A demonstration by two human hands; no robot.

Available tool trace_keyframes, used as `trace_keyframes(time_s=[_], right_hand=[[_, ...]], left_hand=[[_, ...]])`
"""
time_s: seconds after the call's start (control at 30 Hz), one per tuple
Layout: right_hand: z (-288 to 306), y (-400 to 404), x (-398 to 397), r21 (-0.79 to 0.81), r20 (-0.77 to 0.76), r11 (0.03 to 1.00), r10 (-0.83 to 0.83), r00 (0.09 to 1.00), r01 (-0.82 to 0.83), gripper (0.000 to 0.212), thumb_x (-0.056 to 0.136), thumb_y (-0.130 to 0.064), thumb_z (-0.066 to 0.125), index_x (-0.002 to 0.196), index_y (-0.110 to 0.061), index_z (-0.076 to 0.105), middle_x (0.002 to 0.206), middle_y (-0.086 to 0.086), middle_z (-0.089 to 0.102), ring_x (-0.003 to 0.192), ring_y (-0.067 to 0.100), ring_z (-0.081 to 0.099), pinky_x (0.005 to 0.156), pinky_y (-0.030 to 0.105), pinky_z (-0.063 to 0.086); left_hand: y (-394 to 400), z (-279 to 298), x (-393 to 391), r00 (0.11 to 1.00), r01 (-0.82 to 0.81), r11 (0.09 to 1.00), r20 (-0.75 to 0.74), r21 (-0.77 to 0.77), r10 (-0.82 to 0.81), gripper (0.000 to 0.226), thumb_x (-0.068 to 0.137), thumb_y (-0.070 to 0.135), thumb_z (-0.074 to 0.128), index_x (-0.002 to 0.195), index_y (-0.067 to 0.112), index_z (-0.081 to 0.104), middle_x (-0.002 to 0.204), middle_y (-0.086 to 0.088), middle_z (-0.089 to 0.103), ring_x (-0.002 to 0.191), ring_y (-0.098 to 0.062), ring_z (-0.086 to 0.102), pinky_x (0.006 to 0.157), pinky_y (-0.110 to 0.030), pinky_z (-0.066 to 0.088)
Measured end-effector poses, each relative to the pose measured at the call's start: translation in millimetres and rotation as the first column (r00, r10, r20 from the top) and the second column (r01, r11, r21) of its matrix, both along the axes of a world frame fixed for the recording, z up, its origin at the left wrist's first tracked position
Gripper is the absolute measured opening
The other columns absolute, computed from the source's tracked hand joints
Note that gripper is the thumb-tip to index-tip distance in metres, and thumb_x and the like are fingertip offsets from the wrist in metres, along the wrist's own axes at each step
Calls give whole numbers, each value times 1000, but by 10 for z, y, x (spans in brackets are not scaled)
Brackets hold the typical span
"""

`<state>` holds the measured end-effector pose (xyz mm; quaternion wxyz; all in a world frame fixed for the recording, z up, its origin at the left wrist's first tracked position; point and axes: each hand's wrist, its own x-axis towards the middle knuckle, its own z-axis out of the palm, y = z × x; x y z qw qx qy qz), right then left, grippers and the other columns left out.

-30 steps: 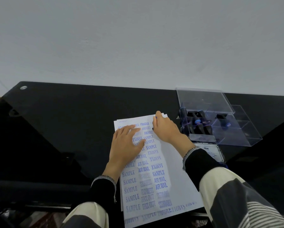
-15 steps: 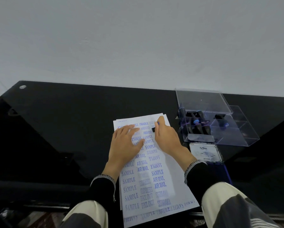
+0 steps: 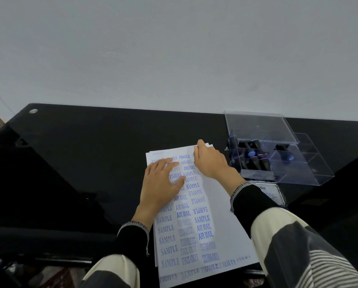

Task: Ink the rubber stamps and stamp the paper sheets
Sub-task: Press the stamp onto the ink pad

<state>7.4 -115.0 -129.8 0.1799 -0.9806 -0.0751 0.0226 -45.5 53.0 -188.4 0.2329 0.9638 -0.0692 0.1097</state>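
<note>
Sliding my right hand (image 3: 210, 161) back up to the sheet's (image 3: 217, 206) far corner, fingers curled around a stamp, mostly hidden. My left hand (image 3: 161, 183) lies flat, pinning the paper. Next print lands up top.

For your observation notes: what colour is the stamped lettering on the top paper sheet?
Blue, on the white paper sheet, clearest in the head view.

A glossy black table (image 3: 90, 163) stands against a plain pale grey wall (image 3: 174, 48) in soft, even light.
</note>
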Motion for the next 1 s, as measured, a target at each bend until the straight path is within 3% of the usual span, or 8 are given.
trace_keyframes(time_s=[0.17,0.3,0.57,0.8,1.0], right_hand=[[-77,-7,-128,39,43,999,-29,999,28,13,104,-32,24,100,-20,29,66,-6,45,54,12,46,47,26,25],[-209,-16,-209,81,90,995,-64,994,57,22,104,-32,24,112,-15,37,63,-6,48,53,15,50,50,28,34],[-141,-22,-193,63,79,997,-55,995,50,17,104,-31,24,106,-17,34,63,-6,45,50,10,44,45,24,24],[-113,-11,-139,56,66,998,-45,997,41,14,104,-33,24,97,-22,29,65,-5,46,51,11,45,47,25,27],[-123,-14,-168,72,65,996,-48,997,43,16,104,-34,24,103,-20,33,65,-7,46,51,9,45,46,22,26]], left_hand=[[1,-5,2,1000,-9,1000,4,9,9,53,89,58,51,135,32,49,144,14,42,136,-7,32,117,-32,12],[-8,-4,-1,1000,-6,1000,3,14,6,53,89,57,51,136,31,49,145,13,43,136,-8,33,117,-31,11],[-4,-4,-1,1000,-4,1000,14,8,4,52,89,56,52,134,32,51,143,14,44,134,-8,34,116,-32,14],[0,-10,7,1000,-9,1000,9,7,9,53,88,58,52,134,32,50,143,14,43,135,-8,33,116,-32,13],[2,1,0,1000,-4,1000,11,3,4,52,89,57,52,134,32,51,143,13,44,135,-8,33,116,-32,13]])
